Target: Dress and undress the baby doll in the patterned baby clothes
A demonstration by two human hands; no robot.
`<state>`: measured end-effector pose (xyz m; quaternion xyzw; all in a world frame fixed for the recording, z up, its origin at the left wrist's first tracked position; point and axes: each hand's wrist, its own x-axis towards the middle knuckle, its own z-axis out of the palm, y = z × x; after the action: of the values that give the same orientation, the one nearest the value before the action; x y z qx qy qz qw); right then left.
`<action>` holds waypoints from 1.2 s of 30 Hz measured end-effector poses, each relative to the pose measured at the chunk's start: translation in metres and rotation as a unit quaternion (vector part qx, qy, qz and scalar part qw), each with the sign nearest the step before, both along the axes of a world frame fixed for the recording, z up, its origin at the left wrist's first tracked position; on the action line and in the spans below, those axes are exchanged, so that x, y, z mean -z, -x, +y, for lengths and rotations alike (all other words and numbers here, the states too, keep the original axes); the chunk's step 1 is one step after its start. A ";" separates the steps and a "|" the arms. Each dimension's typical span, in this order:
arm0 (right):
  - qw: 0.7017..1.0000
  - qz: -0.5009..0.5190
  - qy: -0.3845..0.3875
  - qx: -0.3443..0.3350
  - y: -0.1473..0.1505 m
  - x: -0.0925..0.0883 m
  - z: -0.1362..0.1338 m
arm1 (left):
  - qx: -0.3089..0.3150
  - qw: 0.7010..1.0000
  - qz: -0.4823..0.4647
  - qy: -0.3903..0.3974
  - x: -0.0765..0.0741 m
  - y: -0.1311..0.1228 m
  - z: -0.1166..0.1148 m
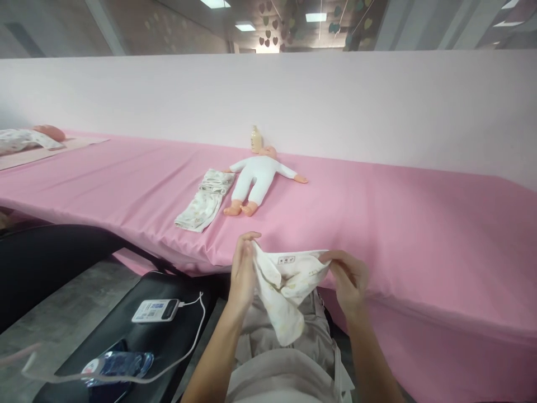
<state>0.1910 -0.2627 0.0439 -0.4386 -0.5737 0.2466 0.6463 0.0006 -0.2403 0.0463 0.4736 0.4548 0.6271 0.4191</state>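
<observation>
My left hand (242, 268) and my right hand (349, 279) each grip one end of a small cream baby garment (283, 288) with a faint print, held over my lap at the near edge of the pink table (398, 224). Part of the garment hangs down between my forearms. Farther back on the table lies a baby doll (255, 178) in a white bodysuit, face up, arms spread. To the doll's left lie folded printed baby clothes (205, 200). A small cream bottle (255, 140) stands behind the doll's head.
A black seat (138, 347) at my left holds a white power bank (155, 310) with a white cable and a water bottle (119, 366). Another doll (49, 133) under a printed cloth lies at the table's far left. A pale wall (335, 101) backs the table.
</observation>
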 end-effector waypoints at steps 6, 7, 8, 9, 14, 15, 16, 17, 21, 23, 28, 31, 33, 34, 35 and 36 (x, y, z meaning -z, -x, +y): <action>0.989 -0.126 0.027 0.076 -0.010 -0.032 0.005 | 0.107 0.984 0.133 -0.051 -0.029 0.000 0.003; 0.985 -0.146 0.030 0.090 -0.011 -0.036 0.006 | 0.114 0.980 0.149 -0.058 -0.033 0.002 0.004; 0.981 -0.165 0.032 0.094 -0.013 -0.040 0.007 | 0.121 0.977 0.162 -0.064 -0.036 0.004 0.004; 0.979 -0.181 0.034 0.090 -0.016 -0.043 0.007 | 0.126 0.974 0.175 -0.070 -0.039 0.007 0.006; 0.969 -0.239 0.047 0.049 -0.030 -0.065 0.002 | 0.020 0.935 0.301 -0.186 -0.046 0.014 0.014; 0.966 -0.250 0.041 0.056 -0.033 -0.070 -0.002 | -0.030 0.920 0.325 -0.218 -0.046 0.015 0.015; 0.963 -0.260 0.033 0.066 -0.034 -0.074 -0.006 | -0.075 0.905 0.340 -0.244 -0.046 0.015 0.015; 0.960 -0.268 0.025 0.074 -0.036 -0.078 -0.010 | -0.107 0.895 0.346 -0.259 -0.046 0.017 0.014; 0.952 -0.299 -0.009 0.064 -0.039 -0.082 -0.027 | -0.021 0.939 0.298 -0.172 -0.043 0.032 0.011; 0.949 -0.309 -0.026 0.055 -0.040 -0.077 -0.031 | 0.096 0.963 0.242 -0.072 -0.039 0.042 0.014; 0.947 -0.313 -0.024 0.071 -0.043 -0.067 -0.032 | 0.236 0.958 0.153 0.047 -0.036 0.050 0.023; 0.945 -0.313 0.023 0.091 -0.050 -0.070 -0.036 | 0.240 0.944 0.226 -0.004 -0.051 0.048 0.011; 0.943 -0.305 0.059 0.117 -0.058 -0.076 -0.041 | 0.227 0.925 0.302 -0.029 -0.064 0.050 0.001; 0.941 -0.303 0.072 0.131 -0.063 -0.080 -0.044 | 0.212 0.916 0.339 -0.039 -0.071 0.052 -0.003; 0.938 -0.304 0.080 0.146 -0.068 -0.084 -0.046 | 0.190 0.907 0.371 -0.057 -0.076 0.055 -0.005; 0.935 -0.305 0.082 0.161 -0.074 -0.088 -0.047 | 0.167 0.900 0.395 -0.081 -0.081 0.059 -0.005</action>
<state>0.2650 -0.3098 0.1322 -0.6307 -0.6427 0.0393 0.4331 -0.0579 -0.2449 0.1275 0.7836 0.4449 0.3444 0.2634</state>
